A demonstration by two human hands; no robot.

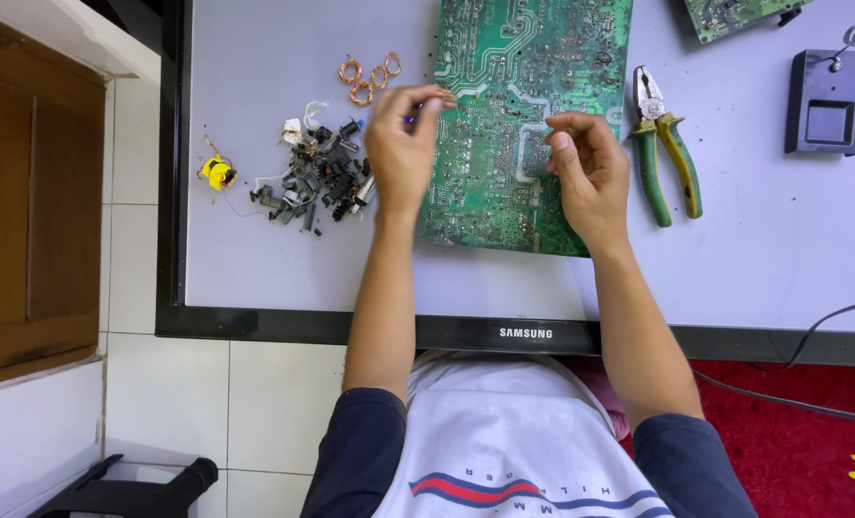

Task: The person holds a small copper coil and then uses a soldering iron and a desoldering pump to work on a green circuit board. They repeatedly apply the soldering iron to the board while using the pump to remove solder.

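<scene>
— Both my forearms run up from my white shirt (504, 432) over the black frame of the flat screen (284, 324) I use as a bench, elbows near my chest, wrists lifted off the pale surface.

— Which hand is doing the work?

— My left hand (401, 152). Its fingers are closed in a pinch on a thin tool with a purple grip (418, 105), and the tip reaches right, onto the left edge of the green circuit board (504, 182). So the board lies to the right of those fingers and slightly beyond them. I think it's a small soldering or prying tool, but my hand hides most of it, so I can't tell for sure.

— And the other one?

— My right hand (589, 165) hangs over the board's right part, fingers curled loosely inward, gripping nothing that I can see. Whether the fingertips touch the board, I cannot tell.

— How does the board lie?

— Flat, solder side up, its long axis running away from me and leaning a little to the right, the far end out of view.

— What's around it?

— Left of my left hand, a heap of dark pulled components (317, 177), with a small yellow coil part (217, 172) further left. Beyond them, copper wire rings (368, 77). Right of the board, green-handled pliers (665, 144), handles toward me, well apart from my right hand.
</scene>
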